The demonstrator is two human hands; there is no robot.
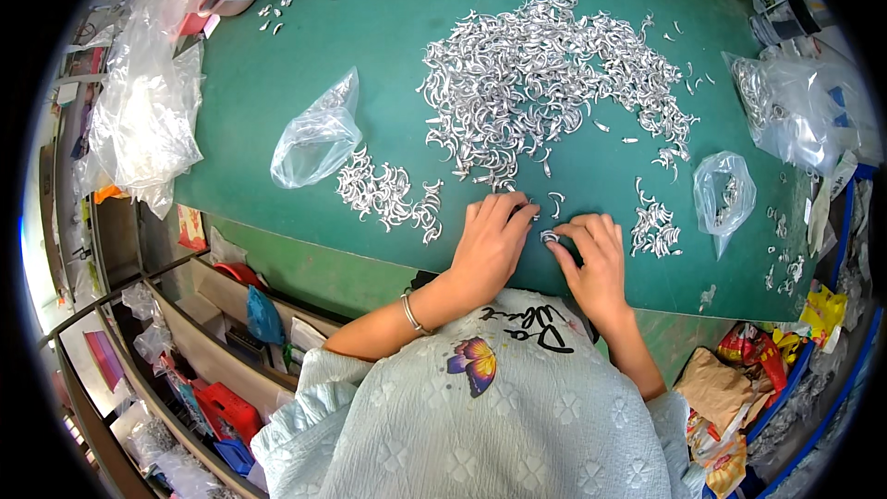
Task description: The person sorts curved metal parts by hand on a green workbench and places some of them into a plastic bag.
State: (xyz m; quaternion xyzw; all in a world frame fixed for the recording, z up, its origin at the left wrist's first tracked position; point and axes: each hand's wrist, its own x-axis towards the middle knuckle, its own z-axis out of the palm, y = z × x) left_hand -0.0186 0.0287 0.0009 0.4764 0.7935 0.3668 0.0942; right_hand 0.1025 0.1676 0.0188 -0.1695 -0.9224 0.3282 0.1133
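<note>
Pinched in the grip of the right hand (594, 254) is a small silver metal piece (550, 237), low on the green counter (277, 83). Beside it, the left hand (492, 242) presses its fingertips on the counter, just below the big silver pile (545, 74).

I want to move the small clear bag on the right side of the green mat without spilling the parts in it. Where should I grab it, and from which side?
Probably take the small clear bag by its crumpled upper film, coming down from above. The silver parts inside seem to sit low in it, so the top looks like empty, loose plastic that bunches easily. The loose pile of silver parts lies close on its left, so a sideways approach from there risks scattering them.
</note>
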